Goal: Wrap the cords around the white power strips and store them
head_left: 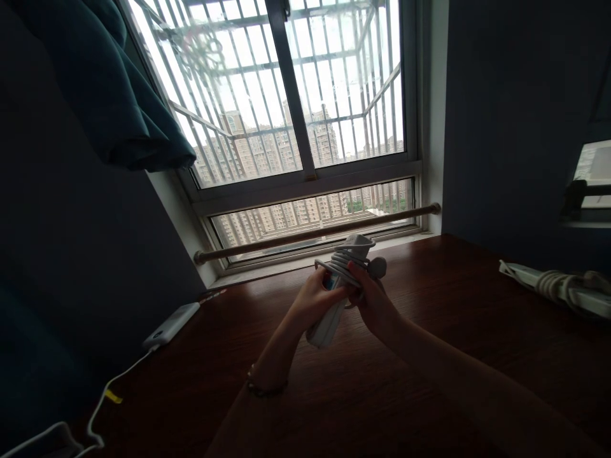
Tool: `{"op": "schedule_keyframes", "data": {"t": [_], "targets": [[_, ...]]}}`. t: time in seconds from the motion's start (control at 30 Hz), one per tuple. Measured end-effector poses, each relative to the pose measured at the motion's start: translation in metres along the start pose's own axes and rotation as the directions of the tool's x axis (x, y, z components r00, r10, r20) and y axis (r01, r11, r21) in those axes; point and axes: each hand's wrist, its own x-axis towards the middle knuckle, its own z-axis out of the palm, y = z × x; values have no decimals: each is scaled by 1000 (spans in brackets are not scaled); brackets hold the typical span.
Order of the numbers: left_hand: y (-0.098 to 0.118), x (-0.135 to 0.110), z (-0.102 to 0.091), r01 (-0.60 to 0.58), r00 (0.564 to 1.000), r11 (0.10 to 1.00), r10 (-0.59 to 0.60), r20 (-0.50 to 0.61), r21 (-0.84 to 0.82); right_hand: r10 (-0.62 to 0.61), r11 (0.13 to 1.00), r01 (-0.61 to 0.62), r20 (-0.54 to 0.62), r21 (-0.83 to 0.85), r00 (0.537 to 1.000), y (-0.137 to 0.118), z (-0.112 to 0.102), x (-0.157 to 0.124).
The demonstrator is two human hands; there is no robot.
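Observation:
A white power strip (327, 326) is held up at a slant above the dark red-brown wooden table, with its white cord (344, 262) wound in several turns around the middle. My left hand (319, 296) wraps around the strip from the left, thumb across it just below the coils. From the right, my right hand (370, 296) is closed on the coiled cord, its thumb pressing on the turns. Beside that thumb the rounded plug (377, 267) sticks out to the right. The fingers behind the strip are mostly hidden.
A second power strip (568, 289) wrapped in its cord lies at the table's right. At the left is a white power bank (172, 323) with a white cable (114, 380). A rail (315, 234) crosses the barred window (305, 181) behind; a blue-green curtain (119, 108) hangs upper left.

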Motion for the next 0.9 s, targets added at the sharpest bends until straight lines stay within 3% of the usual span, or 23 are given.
{"op": "schedule_keyframes", "data": {"t": [0.33,0.5,0.67,0.9], "targets": [[-3,2,11,62,998,980,-60,12,-190,-51,999,50,-60,-10,997,-8,2,3],[-7,4,13,46,999,980,-50,-16,-194,-35,999,33,-59,-37,998,-10,0,5],[-7,3,17,136,988,982,-144,-59,-128,-32,998,27,-76,-59,997,-10,-2,7],[-3,3,21,215,972,912,-236,-19,-351,-42,999,41,-44,-31,998,-14,2,4]]}}
